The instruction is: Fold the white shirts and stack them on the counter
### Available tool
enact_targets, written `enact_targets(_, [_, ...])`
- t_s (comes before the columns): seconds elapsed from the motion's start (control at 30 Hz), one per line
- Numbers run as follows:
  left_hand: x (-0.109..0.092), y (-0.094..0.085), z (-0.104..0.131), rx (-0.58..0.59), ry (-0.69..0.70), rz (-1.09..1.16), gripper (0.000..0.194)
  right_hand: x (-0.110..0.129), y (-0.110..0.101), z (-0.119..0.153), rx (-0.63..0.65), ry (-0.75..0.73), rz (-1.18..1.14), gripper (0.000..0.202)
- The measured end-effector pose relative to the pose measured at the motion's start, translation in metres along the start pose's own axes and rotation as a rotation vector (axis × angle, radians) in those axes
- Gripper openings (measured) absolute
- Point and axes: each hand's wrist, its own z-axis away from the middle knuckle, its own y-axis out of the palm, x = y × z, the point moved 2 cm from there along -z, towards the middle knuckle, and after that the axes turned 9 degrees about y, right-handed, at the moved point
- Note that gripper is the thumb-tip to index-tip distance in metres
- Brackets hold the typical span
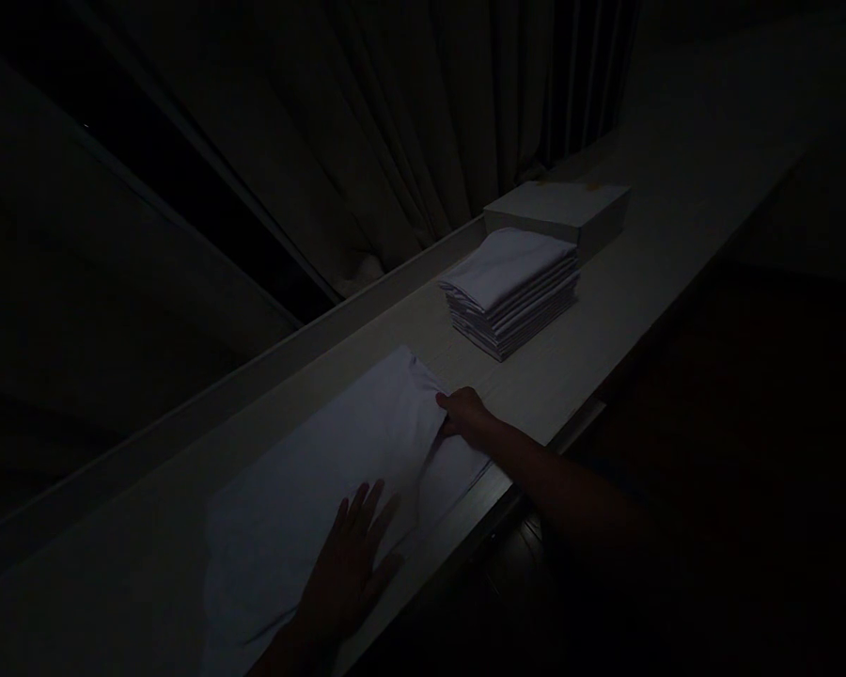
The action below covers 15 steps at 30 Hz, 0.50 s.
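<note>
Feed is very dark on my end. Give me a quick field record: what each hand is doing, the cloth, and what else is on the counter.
lighting: very dim, fine detail lost
left hand: flat, fingers spread, pressing on the white cloth
right hand: pinching a fold at the cloth's far edge
white cloth: spread on the counter, partly folded
folded stack: neat pile of white cloths, beyond the right hand
box: pale, flat, just behind the stack
backdrop: dark curtain
</note>
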Motion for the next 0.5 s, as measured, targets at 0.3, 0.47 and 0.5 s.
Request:
enact_targets(0.3, [0.001, 0.001, -0.001, 0.011, 0.002, -0.004, 0.071, -0.003, -0.003, -0.005, 0.168, 0.084, 0.088, 0.028])
enact_targets(0.47, [0.000, 0.000, -0.001, -0.001, 0.002, 0.007, 0.071, 0.012, -0.014, -0.011, -0.286, -0.285, 0.644, 0.046])
enact_targets(0.5, [0.000, 0.000, 0.000, 0.000, 0.001, 0.009, 0.071, 0.016, -0.015, -0.012, -0.342, -0.322, 0.704, 0.049])
